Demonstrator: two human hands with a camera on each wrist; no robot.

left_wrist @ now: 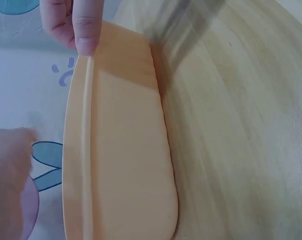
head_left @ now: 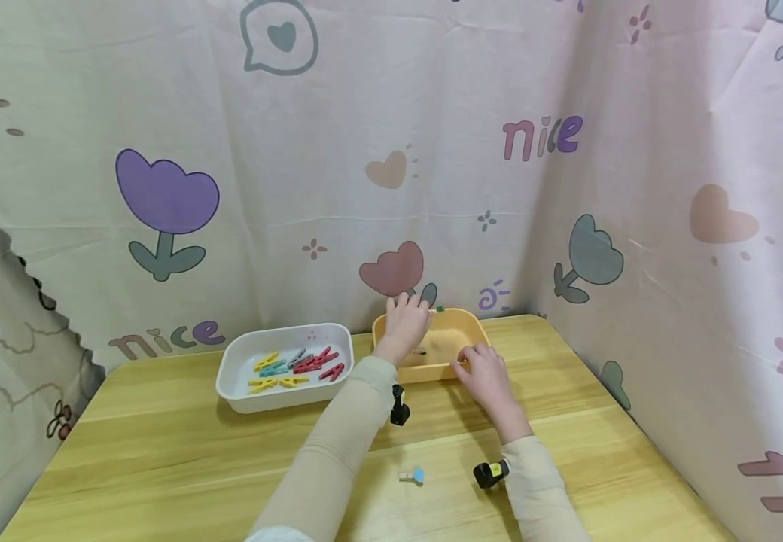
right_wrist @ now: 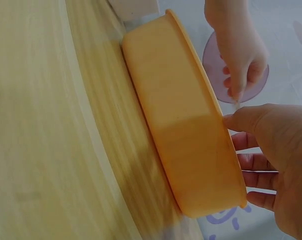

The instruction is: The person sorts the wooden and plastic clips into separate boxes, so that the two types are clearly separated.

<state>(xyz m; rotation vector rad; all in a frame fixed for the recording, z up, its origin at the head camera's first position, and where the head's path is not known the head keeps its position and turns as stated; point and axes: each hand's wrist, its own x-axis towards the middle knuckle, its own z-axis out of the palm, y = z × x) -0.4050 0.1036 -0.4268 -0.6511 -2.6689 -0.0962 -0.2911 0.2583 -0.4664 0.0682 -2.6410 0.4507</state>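
Note:
A yellow plastic bin [head_left: 425, 373] stands at the back of the table. Over its left part, my left hand [head_left: 405, 324] pinches a small pale clip [right_wrist: 236, 105], mostly hidden by the fingers. Something small and green [head_left: 440, 309] shows beside those fingertips, near the far rim. My right hand [right_wrist: 286, 160] holds the bin's near rim at the right, thumb at the outer side and fingers over the inside. Within the bin lies a small object [head_left: 418, 351], too small to make out. A wooden clip with a blue heart-like top [head_left: 413, 476] lies on the table in front.
Left of the yellow bin is a white tray [head_left: 236, 395] with several red, yellow, teal and grey plastic clothespins [head_left: 310, 363]. Patterned cloth [head_left: 391, 98] hangs behind and to the sides of the wooden table [head_left: 181, 459]. Black wrist cameras [head_left: 490, 474] sit on both sleeves.

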